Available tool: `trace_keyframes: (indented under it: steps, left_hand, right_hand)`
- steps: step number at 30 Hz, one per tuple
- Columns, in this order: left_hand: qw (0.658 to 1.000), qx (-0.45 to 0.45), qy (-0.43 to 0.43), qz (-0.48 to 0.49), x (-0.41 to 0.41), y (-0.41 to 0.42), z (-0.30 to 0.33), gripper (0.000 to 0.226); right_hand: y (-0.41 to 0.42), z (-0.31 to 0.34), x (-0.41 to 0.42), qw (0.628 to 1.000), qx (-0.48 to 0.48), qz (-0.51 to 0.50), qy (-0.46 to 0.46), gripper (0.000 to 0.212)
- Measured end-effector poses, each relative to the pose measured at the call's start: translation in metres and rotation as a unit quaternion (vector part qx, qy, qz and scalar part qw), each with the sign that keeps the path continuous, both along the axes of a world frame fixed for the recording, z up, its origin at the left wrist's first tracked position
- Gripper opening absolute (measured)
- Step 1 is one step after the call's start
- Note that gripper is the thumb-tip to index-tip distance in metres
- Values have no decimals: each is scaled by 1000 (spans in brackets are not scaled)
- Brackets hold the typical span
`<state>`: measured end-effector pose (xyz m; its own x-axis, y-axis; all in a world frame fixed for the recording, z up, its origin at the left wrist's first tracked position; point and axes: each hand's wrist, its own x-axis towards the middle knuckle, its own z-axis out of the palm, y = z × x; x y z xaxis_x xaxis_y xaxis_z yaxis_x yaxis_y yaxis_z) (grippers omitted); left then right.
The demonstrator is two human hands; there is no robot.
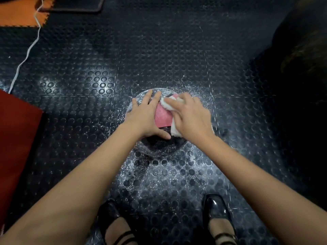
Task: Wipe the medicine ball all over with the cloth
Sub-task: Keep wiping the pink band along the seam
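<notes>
Below, one medicine ball; left hand flat, steadying; right hand gripping one cloth.

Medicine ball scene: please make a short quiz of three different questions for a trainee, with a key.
1. True or false: the left hand lies flat on the medicine ball.
2. Which hand presses the white cloth on the ball? A) left B) right
3. Fill in: the ball rests on the dark studded ____.

Key:
1. True.
2. B, the right hand.
3. Floor.
</notes>
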<state>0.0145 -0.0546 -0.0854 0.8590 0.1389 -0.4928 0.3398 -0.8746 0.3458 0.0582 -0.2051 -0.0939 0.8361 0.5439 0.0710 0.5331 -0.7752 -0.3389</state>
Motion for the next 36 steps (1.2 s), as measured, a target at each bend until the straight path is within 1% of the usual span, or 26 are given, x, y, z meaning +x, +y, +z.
trace_keyframes:
  steps: [1, 2, 4, 5, 6, 10, 13, 15, 17, 20, 21, 22, 23, 25, 26, 27, 28, 30, 31, 32, 33, 34, 36]
  left_hand:
    - [1000, -3, -1, 3, -3, 0, 0, 144]
    - [1000, -5, 1, 7, -6, -2, 1, 144]
    - [1000, -6, 4, 15, -11, -7, 3, 144]
    - [1000, -2, 2, 15, -12, -10, 4, 143]
    - [1000, 4, 0, 12, -12, -13, 4, 141]
    - [999, 31, -4, -24, -8, -23, 7, 131]
    - [997, 60, 9, -43, -5, -24, 7, 138]
    - [997, 60, 13, -38, -3, -22, 7, 142]
    - [998, 50, 9, -26, -2, -17, 6, 144]
    - [999, 42, -5, -22, -2, -6, 1, 147]
    - [999, 40, -8, -19, -3, -4, 0, 147]
    - [999, 39, -8, -15, -4, -4, -1, 147]
    - [999, 37, -8, -9, -6, -5, -1, 147]
    - [999, 40, -8, -5, -6, -8, 0, 148]
    - [999, 42, -7, -4, -5, -10, 0, 148]
    - [999, 42, -6, -4, -3, -10, 0, 148]
    - [999, 42, -5, -4, 0, -10, -1, 149]
    - [999, 38, -3, -7, 3, -7, -1, 150]
    - [999, 37, -3, -7, 3, -6, -1, 149]
    - [999, 36, -3, -4, 2, -5, 0, 149]
    - [999, 34, -1, 0, 0, -5, 1, 148]
    - [999, 32, -1, 3, -3, -7, 2, 147]
    - [1000, 28, -4, 6, -4, -9, 3, 147]
  right_hand:
    - [-5, -3, 0, 1000, 2, -4, -1, 35]
    - [-9, -7, 6, 999, 13, -38, 22, 35]
    - [-15, -15, 20, 984, 63, -120, 114, 35]
    - [-16, -18, 26, 976, 82, -138, 147, 35]
    - [-16, -20, 29, 974, 82, -140, 158, 35]
    - [-16, -19, 36, 976, 78, -133, 157, 35]
    - [-15, -18, 40, 975, 74, -130, 166, 35]
    - [-12, -16, 42, 977, 58, -129, 158, 35]
    - [-7, -14, 34, 982, 57, -128, 127, 34]
    - [-4, -11, 0, 998, 44, -43, 18, 34]
    - [-5, -12, -7, 999, 41, -21, -1, 35]
    - [-8, -16, -5, 999, 46, -23, 2, 35]
    - [-10, -20, 3, 996, 60, -54, 31, 35]
    - [-10, -27, 27, 976, 104, -141, 129, 34]
    - [-10, -28, 33, 967, 114, -169, 152, 33]
    - [-8, -28, 31, 968, 106, -176, 144, 32]
    - [-6, -26, 25, 975, 96, -163, 115, 32]
    - [-5, -17, 3, 991, 79, -97, 47, 33]
    - [-6, -17, -4, 995, 69, -67, 26, 34]
    - [-8, -18, -3, 996, 60, -57, 25, 35]
    - [-11, -22, 4, 994, 60, -77, 45, 36]
    - [-13, -27, 13, 987, 72, -115, 86, 36]
    - [-17, -34, 28, 964, 110, -179, 161, 35]
